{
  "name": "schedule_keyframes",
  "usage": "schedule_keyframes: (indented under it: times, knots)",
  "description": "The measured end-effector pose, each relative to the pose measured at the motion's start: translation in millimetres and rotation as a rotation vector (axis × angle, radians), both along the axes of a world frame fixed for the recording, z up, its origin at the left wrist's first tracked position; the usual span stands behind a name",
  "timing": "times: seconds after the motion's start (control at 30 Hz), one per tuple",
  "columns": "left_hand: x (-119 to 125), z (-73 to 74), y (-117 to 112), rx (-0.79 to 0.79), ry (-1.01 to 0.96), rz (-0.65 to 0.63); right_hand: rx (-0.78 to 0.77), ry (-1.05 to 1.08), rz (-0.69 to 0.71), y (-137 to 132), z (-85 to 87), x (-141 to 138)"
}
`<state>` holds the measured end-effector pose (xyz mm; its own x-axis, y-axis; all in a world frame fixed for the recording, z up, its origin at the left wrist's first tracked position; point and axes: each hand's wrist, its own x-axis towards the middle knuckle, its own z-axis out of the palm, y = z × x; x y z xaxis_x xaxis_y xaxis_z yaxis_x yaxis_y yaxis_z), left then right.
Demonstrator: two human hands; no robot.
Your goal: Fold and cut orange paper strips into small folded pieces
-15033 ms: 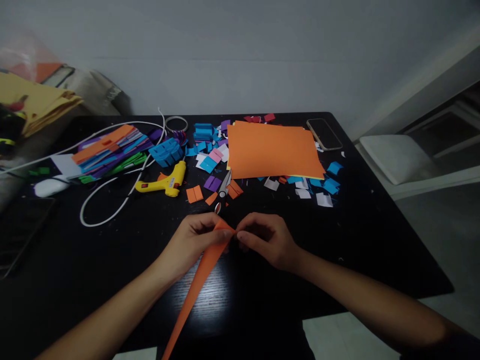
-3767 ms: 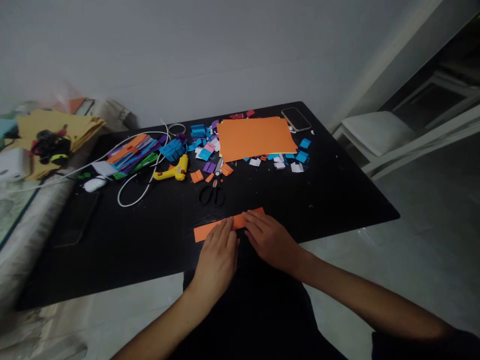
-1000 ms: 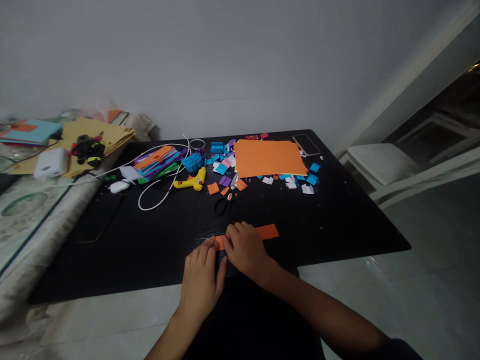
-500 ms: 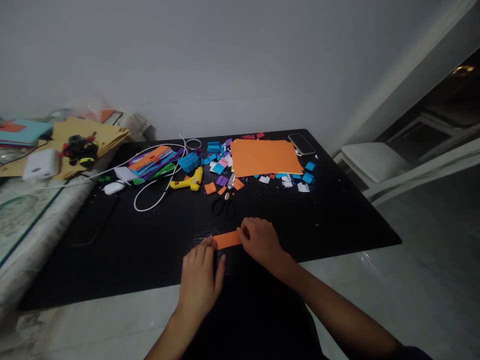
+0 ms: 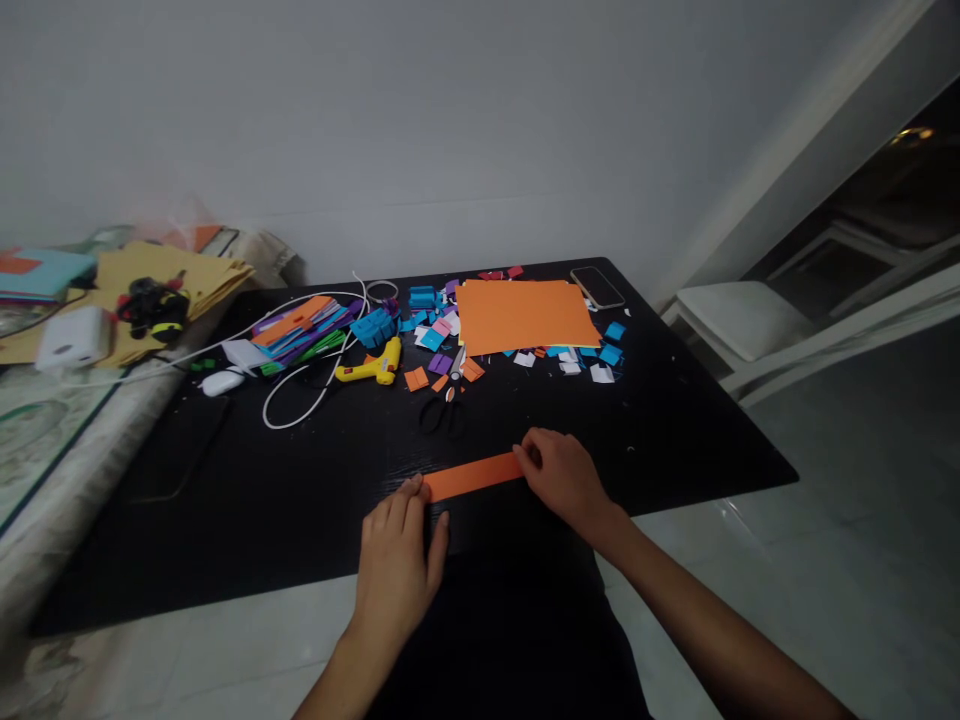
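An orange paper strip (image 5: 474, 477) lies slantwise across the dark table near its front edge. My left hand (image 5: 397, 545) rests at the strip's left end, fingertips pressing on it, with the thumb held apart on the tabletop. At the other end, my right hand (image 5: 566, 480) is closed, its curled fingers and thumb against the strip, covering that end. Just beyond the strip lies a pair of scissors (image 5: 442, 412) with black handles, blades pointing away from me.
Orange sheets (image 5: 529, 317) are stacked at the back, amid small coloured paper pieces (image 5: 439, 363). A yellow glue gun (image 5: 373, 363), a white cable (image 5: 289, 424) and coloured strips (image 5: 300, 330) lie left. A phone (image 5: 598, 287) is back right. A white chair (image 5: 739, 320) stands right of the table.
My right hand has slid to the right along the orange strip, uncovering more of it. My left hand has stayed at the left end.
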<state>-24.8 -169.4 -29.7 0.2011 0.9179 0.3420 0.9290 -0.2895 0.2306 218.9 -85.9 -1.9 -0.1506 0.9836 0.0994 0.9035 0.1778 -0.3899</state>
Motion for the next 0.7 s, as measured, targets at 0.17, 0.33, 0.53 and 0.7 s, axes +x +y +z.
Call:
schedule_keyframes:
  times: [0.17,0.33,0.53,0.7]
  knots:
    - [-0.3,0.7,-0.2,0.007,-0.001,-0.001,-0.009,0.016,-0.029,0.4,1.3,13.6]
    - [-0.4,1.5,0.3,-0.001,0.000,0.002,-0.016,0.039,-0.045,0.2,3.8,24.2]
    - [0.6,1.5,-0.9,-0.008,0.007,0.003,-0.005,0.077,-0.046,0.1,4.1,31.8]
    - [-1.7,5.6,-0.3,-0.043,-0.055,0.009,0.049,0.122,-0.021,-0.7,2.1,30.5]
